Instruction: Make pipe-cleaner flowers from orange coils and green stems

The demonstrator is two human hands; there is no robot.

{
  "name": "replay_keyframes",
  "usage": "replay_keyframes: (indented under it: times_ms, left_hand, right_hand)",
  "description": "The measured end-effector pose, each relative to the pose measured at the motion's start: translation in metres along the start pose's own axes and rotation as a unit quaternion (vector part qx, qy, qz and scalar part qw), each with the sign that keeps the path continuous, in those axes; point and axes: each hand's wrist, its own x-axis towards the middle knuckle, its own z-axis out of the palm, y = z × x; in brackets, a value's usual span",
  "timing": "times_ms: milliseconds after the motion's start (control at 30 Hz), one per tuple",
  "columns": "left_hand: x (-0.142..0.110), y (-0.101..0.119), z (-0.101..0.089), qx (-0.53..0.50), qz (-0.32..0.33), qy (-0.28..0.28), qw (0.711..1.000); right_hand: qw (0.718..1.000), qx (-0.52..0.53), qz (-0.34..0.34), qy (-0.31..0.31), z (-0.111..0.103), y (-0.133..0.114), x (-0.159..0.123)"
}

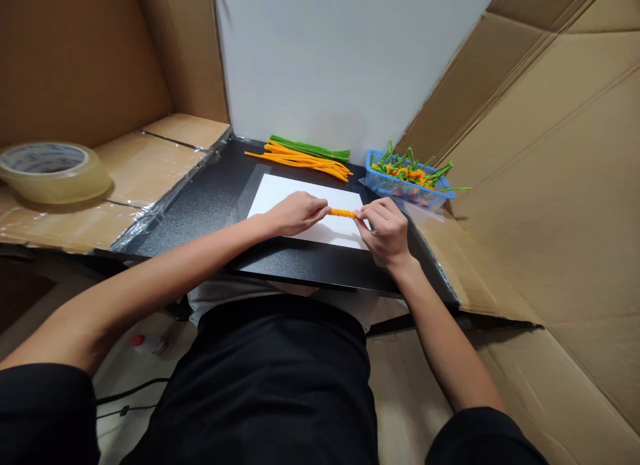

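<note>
Both hands hold a short coiled orange pipe cleaner (pixel 343 213) over a white sheet (pixel 280 191) on the black table (pixel 210 205). My left hand (pixel 295 213) pinches its left end with fingers closed. My right hand (pixel 384 230) pinches its right end, fingers curled. Behind the sheet lie a bundle of straight orange pipe cleaners (pixel 300 159) and a bundle of green ones (pixel 313 148).
A blue basket (pixel 400 188) at the back right holds several orange and green twisted pieces. A roll of clear tape (pixel 53 171) sits on the cardboard ledge at left. Cardboard walls (pixel 550 151) flank the table, with a white wall behind.
</note>
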Motion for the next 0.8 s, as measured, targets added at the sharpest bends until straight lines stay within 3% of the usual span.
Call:
replay_keyframes:
  times_ms: [200, 333, 567, 800]
  left_hand:
    - [0.000, 0.000, 0.000, 0.019, -0.012, -0.018, 1.000]
    - [0.000, -0.013, -0.008, 0.022, -0.023, -0.046, 0.998]
    - [0.002, -0.037, -0.020, 0.242, 0.000, -0.080, 0.967]
    - [0.004, -0.031, -0.015, 0.306, 0.048, -0.106, 0.945]
  right_hand:
    - [0.999, 0.023, 0.036, -0.009, 0.001, 0.002, -0.001]
    - [0.997, 0.033, 0.058, -0.026, 0.005, 0.012, -0.004]
    - [0.993, 0.065, 0.094, -0.037, 0.014, 0.028, -0.012]
    - [0.991, 0.076, 0.107, -0.038, 0.018, 0.031, -0.015]
